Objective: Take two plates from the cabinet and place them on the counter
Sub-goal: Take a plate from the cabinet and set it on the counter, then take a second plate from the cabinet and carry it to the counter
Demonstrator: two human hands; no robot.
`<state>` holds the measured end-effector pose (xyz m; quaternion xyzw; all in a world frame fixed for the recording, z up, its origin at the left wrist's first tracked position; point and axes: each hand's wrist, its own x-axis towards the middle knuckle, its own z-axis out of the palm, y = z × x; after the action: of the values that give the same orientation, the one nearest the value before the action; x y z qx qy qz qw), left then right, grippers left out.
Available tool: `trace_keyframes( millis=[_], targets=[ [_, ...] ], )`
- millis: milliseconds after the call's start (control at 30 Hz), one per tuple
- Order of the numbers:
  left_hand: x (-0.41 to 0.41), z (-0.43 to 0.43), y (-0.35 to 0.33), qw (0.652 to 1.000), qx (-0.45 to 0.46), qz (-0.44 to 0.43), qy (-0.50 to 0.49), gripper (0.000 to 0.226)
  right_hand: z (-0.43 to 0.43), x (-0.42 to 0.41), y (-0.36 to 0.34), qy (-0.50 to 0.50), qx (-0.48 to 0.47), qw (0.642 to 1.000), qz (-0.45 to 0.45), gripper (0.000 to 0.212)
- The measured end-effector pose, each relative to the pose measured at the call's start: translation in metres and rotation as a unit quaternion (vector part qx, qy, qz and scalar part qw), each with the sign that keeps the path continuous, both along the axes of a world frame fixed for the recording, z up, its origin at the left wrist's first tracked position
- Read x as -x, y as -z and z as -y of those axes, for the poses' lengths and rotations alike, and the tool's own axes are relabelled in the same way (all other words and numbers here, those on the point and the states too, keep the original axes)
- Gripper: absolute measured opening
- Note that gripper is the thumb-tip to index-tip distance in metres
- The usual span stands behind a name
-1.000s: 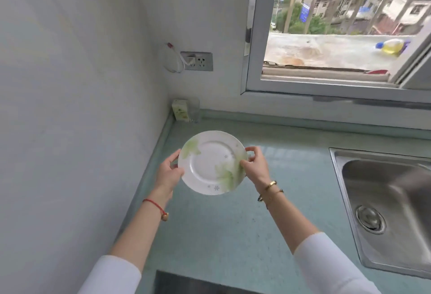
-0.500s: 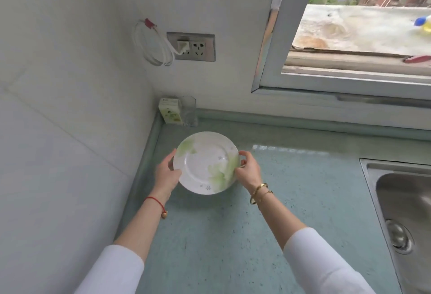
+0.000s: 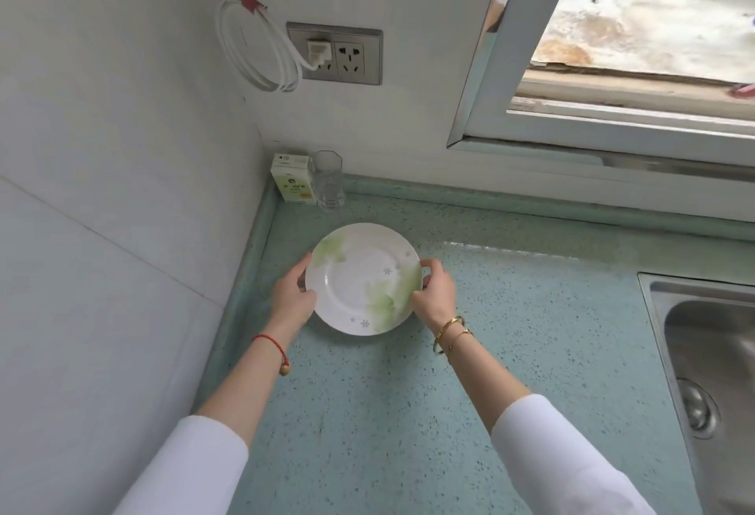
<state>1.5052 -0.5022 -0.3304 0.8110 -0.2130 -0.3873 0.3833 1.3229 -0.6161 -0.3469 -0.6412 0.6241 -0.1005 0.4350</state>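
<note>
Plate (image 3: 361,277), white with green leaf print and small grey flowers, sits centre frame, low over or on the speckled teal tabletop (image 3: 510,351); can't tell if it's fully down. Only one plate visible. Left hand (image 3: 293,297) grasping the plate's left rim, thumb on top edge, fingers under or beside it. Right hand (image 3: 434,294) grasping the right rim, fingers curled at the edge. Red string bracelet (image 3: 273,347) on left wrist, gold bangles (image 3: 449,333) on right wrist, white sleeves at bottom of frame. Above the plate, in the back corner of the tabletop: small carton (image 3: 294,183) with a clear glass (image 3: 328,180) just beside it on its right, both near the plate but not touching it. Upper left of frame: wall socket (image 3: 335,53) with white plug in, coiled white cable (image 3: 255,52) hanging left of it. Window frame (image 3: 572,126) upper right. Steel sink (image 3: 711,371) at right edge, well apart from the plate
</note>
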Motion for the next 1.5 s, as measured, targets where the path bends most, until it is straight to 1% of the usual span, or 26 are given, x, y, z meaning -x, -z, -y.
trace_keyframes(
  millis=[367, 467, 633, 767, 867, 1067, 1200, 1333, 1500],
  targets=[
    [-0.001, 0.001, 0.007, 0.999, -0.006, -0.025, 0.023, 0.078, -0.002, 0.003, 0.001, -0.005, 0.007, 1.0, -0.007, 0.061],
    [-0.003, -0.001, 0.006, 0.999, 0.004, -0.037, 0.031, 0.077, -0.002, 0.006, -0.002, -0.006, 0.0, 1.0, 0.006, 0.057],
    [-0.009, -0.013, -0.006, 0.999, 0.031, -0.027, -0.006, 0.068, -0.003, 0.012, -0.019, 0.005, -0.02, 1.0, 0.021, 0.052],
    [0.002, -0.031, -0.031, 0.995, 0.093, -0.013, -0.028, 0.06, -0.01, 0.02, -0.047, 0.029, -0.023, 0.997, 0.074, 0.044],
    [0.019, -0.046, -0.058, 0.991, 0.131, -0.013, -0.036, 0.055, -0.023, 0.027, -0.072, 0.023, -0.034, 0.991, 0.126, 0.037],
    [0.062, -0.09, -0.11, 0.977, 0.193, -0.011, -0.089, 0.05, -0.054, 0.049, -0.121, -0.021, -0.047, 0.975, 0.217, 0.034],
    [0.105, -0.132, -0.138, 0.965, 0.216, 0.002, -0.146, 0.046, -0.08, 0.074, -0.148, -0.072, -0.065, 0.958, 0.271, 0.032],
    [0.161, -0.176, -0.156, 0.95, 0.24, 0.021, -0.197, 0.045, -0.109, 0.106, -0.167, -0.134, -0.078, 0.944, 0.29, 0.031],
    [0.252, -0.236, -0.164, 0.907, 0.27, 0.064, -0.316, 0.042, -0.158, 0.157, -0.182, -0.248, -0.11, 0.92, 0.283, 0.029]
  ],
)
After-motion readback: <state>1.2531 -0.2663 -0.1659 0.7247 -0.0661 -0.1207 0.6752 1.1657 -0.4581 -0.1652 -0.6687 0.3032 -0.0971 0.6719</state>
